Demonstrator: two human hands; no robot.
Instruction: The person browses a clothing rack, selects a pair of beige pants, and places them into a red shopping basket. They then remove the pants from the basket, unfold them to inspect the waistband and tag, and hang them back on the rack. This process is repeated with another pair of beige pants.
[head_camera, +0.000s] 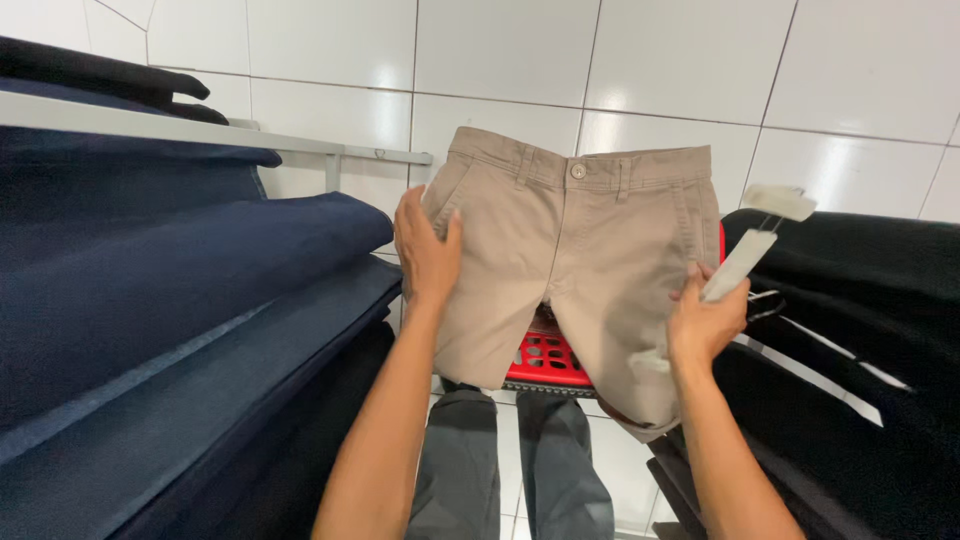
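A pair of beige shorts hangs spread out in front of me, waistband up, with a button at the top middle. My left hand grips the shorts' left side near the pocket. My right hand holds the right leg edge together with a white plastic hanger that sticks up to the right. Both arms reach up from the bottom of the view.
Dark navy garments hang in rows on a grey rail at the left. Black clothes hang at the right. A red plastic basket sits behind the shorts on the white tiled floor. My grey trouser legs show below.
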